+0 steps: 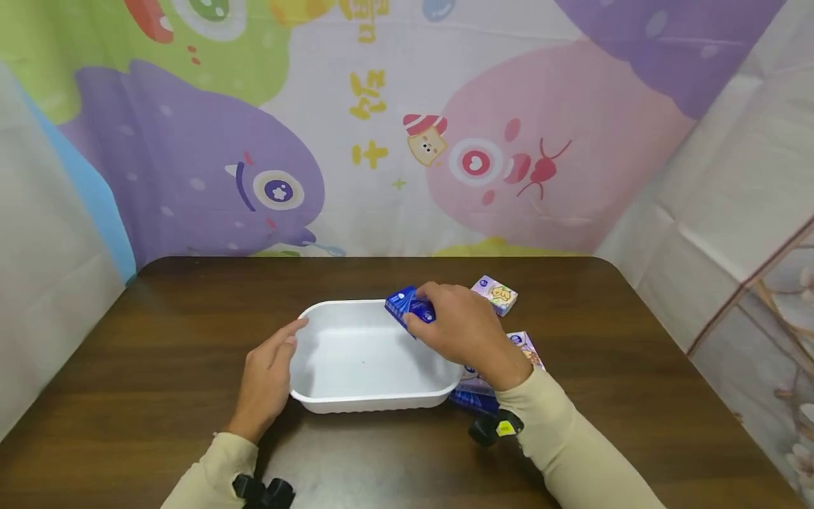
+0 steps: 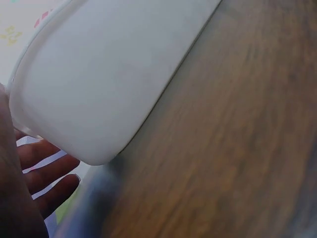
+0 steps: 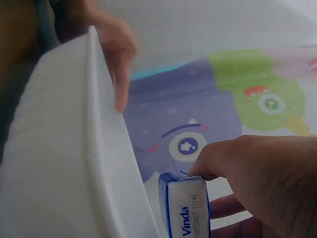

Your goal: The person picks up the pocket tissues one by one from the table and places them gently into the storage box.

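Observation:
In the head view a white plastic tray (image 1: 369,406) sits on the table. My left hand (image 1: 266,378) is at its left end, fingertips touching the rim; in the left wrist view the fingers (image 2: 52,173) reach out loosely past the tray's wall (image 2: 99,84). My right hand (image 1: 464,329) pinches a blue pack of tissues (image 1: 400,300) between thumb and fingers over the tray's back right corner. The right wrist view shows the pack's white end (image 3: 188,208), printed "Vinda", beside the tray's rim (image 3: 94,124).
To the right of the tray lie a light purple tissue pack (image 1: 496,294), another patterned one (image 1: 523,345) partly behind my right wrist, and a blue pack (image 1: 473,401) under a purple one (image 1: 473,383). A cartoon-print cloth (image 1: 381,212) hangs behind the brown table (image 1: 159,367).

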Demonstrator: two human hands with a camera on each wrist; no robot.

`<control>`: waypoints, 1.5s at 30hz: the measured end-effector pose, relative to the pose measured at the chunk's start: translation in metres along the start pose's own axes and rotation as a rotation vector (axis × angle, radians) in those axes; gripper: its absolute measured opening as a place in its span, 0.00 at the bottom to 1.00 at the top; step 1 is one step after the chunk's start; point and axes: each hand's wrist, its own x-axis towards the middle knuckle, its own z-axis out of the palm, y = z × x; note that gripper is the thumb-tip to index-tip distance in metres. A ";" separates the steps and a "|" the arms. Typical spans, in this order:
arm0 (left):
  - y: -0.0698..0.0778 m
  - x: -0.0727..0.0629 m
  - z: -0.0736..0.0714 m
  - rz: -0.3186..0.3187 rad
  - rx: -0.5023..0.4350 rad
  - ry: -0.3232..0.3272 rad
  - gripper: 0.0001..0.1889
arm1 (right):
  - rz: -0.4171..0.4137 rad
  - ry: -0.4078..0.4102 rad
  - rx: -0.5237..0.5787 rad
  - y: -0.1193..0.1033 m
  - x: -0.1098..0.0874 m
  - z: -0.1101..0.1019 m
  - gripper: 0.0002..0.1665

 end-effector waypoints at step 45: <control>-0.004 0.004 0.009 0.041 -0.021 0.071 0.21 | -0.190 -0.135 0.018 -0.038 -0.004 0.058 0.24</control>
